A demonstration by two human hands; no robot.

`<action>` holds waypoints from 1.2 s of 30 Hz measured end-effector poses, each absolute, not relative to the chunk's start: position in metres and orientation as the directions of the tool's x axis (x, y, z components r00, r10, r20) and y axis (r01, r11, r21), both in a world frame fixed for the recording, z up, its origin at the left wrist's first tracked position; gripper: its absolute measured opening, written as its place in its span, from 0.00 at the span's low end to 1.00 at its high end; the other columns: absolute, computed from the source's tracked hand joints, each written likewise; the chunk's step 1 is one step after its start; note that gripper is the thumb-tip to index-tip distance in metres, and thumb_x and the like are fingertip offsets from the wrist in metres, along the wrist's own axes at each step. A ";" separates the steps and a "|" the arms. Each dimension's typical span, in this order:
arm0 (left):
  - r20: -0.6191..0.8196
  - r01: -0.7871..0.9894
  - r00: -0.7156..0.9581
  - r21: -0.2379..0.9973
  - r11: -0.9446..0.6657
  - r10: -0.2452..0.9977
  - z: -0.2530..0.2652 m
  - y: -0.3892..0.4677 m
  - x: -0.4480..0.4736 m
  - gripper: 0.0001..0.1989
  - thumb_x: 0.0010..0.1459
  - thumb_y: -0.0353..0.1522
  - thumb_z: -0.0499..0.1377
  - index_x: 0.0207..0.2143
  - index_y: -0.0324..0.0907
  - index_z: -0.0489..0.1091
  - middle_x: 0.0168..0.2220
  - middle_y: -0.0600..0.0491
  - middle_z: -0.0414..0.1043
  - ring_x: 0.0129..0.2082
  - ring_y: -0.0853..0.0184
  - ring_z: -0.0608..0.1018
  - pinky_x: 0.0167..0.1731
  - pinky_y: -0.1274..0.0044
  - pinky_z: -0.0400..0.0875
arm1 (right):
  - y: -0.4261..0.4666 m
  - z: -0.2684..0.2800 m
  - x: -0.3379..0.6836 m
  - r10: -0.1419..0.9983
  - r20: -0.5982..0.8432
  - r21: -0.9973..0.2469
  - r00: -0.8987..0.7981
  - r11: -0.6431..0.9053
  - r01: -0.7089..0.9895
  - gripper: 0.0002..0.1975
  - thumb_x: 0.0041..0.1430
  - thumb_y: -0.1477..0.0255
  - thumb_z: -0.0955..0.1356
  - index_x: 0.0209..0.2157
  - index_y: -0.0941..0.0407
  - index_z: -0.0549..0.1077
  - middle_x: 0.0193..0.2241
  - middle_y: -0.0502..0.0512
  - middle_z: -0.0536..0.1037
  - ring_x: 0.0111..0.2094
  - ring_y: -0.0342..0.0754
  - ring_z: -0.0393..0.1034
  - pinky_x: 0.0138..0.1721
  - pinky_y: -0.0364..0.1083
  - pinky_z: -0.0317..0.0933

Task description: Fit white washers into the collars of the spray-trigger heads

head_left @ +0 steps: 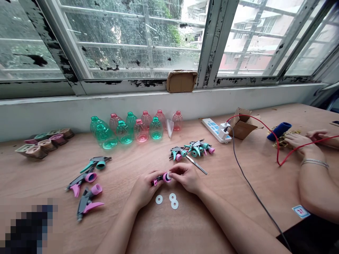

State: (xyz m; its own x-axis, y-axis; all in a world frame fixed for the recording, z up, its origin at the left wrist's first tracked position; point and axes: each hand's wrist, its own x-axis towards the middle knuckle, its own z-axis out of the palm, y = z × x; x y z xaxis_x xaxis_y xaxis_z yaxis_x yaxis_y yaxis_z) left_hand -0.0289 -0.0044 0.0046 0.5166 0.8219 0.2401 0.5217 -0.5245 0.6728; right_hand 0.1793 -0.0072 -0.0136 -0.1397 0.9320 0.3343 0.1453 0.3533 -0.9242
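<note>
Right at the middle of the wooden table [164, 233], a pink spray nozzle [162, 178] sits pinched between both hands: the left hand [144, 188] has its fingers closed round the dark trigger end, and the right hand [186, 176] holds the pink collar with thumb and fingertips curled shut on it. Just below the hands lie three white washers [171, 200], flat on the table, two of them touching. Behind the right hand a pair of metal tweezers [196, 164] lies slantwise, and past that a small heap of pink and teal nozzles [192, 149]. To the left three more finished sprayers [87, 181] lie apart from each other. Along the wall under the window stand green and pink bottles [135, 128] in a cluster, with a row of small tubs [43, 143] further left. A white power strip [215, 129] rests near a cardboard box [242, 125], with a red wire [275, 148] and a grey cable [254, 192] trailing from there. At the right edge another person's hands [302, 141] rest by a blue roll [279, 130]
</note>
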 end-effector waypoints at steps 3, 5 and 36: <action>0.240 0.517 0.518 0.676 -0.525 0.821 0.005 -0.005 -0.029 0.15 0.62 0.36 0.57 0.50 0.52 0.74 0.46 0.54 0.77 0.44 0.65 0.78 0.45 0.76 0.70 | -0.008 -0.012 0.179 0.906 0.394 -0.885 -0.153 0.419 0.203 0.02 0.53 0.72 0.73 0.30 0.56 0.79 0.28 0.52 0.80 0.28 0.45 0.72 0.30 0.42 0.65; 0.240 0.514 0.518 0.680 -0.523 0.821 0.005 -0.004 -0.028 0.14 0.62 0.37 0.58 0.50 0.52 0.74 0.46 0.54 0.77 0.44 0.65 0.78 0.45 0.76 0.70 | -0.009 -0.011 0.178 0.887 0.434 -0.856 -0.157 0.460 0.237 0.01 0.53 0.73 0.73 0.29 0.56 0.79 0.27 0.52 0.79 0.28 0.44 0.71 0.30 0.42 0.63; 0.255 0.512 0.515 0.673 -0.533 0.818 0.008 -0.003 -0.026 0.14 0.63 0.37 0.57 0.50 0.51 0.74 0.47 0.53 0.77 0.45 0.64 0.78 0.45 0.75 0.71 | -0.014 -0.003 0.180 0.798 0.542 -0.647 -0.264 0.597 0.474 0.07 0.59 0.70 0.70 0.37 0.51 0.82 0.30 0.53 0.77 0.29 0.43 0.70 0.29 0.41 0.63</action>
